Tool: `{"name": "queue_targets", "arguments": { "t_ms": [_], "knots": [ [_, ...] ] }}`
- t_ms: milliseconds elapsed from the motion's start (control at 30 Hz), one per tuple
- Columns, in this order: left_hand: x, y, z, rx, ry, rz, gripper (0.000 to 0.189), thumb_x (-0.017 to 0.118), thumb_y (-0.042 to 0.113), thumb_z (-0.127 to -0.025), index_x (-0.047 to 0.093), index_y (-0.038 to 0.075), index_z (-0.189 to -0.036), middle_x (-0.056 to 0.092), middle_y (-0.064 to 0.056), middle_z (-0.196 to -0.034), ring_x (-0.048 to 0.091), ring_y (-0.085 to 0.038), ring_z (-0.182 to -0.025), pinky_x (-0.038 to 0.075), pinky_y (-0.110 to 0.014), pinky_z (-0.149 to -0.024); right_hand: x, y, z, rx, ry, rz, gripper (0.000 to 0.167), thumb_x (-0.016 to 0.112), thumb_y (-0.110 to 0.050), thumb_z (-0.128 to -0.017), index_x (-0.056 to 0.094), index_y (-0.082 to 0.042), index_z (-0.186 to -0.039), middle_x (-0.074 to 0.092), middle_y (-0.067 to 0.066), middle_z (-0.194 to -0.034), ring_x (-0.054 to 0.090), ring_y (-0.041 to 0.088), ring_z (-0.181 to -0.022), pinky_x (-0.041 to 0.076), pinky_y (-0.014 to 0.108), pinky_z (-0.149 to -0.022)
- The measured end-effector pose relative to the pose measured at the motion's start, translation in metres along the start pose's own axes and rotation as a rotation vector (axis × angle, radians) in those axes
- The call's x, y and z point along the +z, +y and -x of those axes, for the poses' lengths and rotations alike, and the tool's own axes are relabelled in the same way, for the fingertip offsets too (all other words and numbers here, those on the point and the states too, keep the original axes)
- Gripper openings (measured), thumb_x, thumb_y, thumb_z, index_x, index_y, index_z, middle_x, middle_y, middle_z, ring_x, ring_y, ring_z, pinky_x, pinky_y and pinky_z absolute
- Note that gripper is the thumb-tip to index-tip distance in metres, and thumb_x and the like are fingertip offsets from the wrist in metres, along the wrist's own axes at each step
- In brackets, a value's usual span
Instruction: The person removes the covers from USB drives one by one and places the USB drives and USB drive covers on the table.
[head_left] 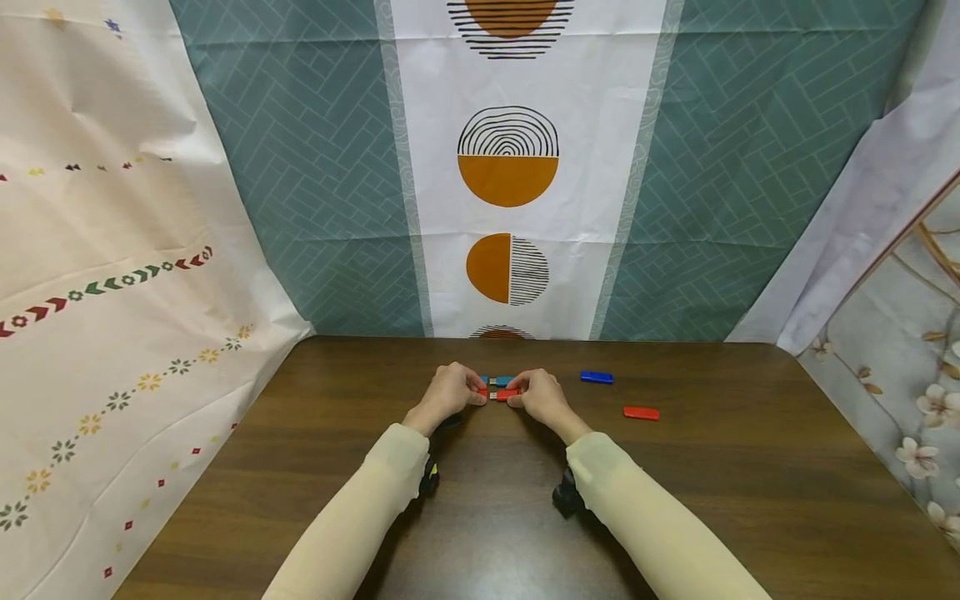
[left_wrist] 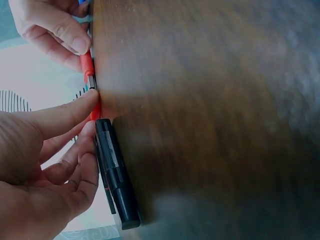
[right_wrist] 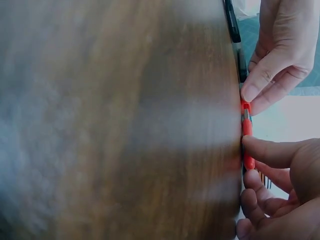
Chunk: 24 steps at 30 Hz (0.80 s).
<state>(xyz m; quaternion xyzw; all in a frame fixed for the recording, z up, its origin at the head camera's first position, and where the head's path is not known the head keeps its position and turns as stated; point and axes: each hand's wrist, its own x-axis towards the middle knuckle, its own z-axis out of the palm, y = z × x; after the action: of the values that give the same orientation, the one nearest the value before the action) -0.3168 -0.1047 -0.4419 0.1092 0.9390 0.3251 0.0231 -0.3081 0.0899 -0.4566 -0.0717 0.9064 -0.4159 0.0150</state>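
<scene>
My left hand [head_left: 453, 389] pinches a small red cap [left_wrist: 97, 112] between thumb and finger, mostly hidden by them. Opposite it, my right hand [head_left: 542, 396] pinches a red USB stick [right_wrist: 248, 129] near the tabletop. Its metal plug [right_wrist: 246, 114] points at the red cap, and the two are nearly end to end. Just behind lies a light blue USB stick [head_left: 501, 382], its plug facing left, with the right fingertips close to its end. A black stick-like thing [left_wrist: 116, 175] lies beside the left fingers.
Right of my right hand lie a dark blue stick [head_left: 597, 377] and, nearer me, a red stick [head_left: 641, 413]. All this is on a brown wooden table [head_left: 495, 517]. Patterned cloth [head_left: 337, 183] hangs along the far edge.
</scene>
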Motion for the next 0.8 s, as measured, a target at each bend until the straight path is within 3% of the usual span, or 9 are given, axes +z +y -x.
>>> {"name": "queue_targets", "arguments": {
  "t_ms": [800],
  "knots": [
    [-0.0015, -0.0007, -0.0006, 0.009, 0.002, 0.01, 0.015, 0.088, 0.012, -0.084, 0.082, 0.007, -0.096, 0.072, 0.0, -0.081, 0.062, -0.015, -0.075, 0.055, -0.03, -0.069, 0.0031, -0.0007, -0.0018, 0.011, 0.013, 0.053, 0.016, 0.084, -0.012, -0.088, 0.079, -0.008, -0.103, 0.062, 0.003, -0.082, 0.052, 0.019, -0.073, 0.039, 0.035, -0.074]
  ]
}}
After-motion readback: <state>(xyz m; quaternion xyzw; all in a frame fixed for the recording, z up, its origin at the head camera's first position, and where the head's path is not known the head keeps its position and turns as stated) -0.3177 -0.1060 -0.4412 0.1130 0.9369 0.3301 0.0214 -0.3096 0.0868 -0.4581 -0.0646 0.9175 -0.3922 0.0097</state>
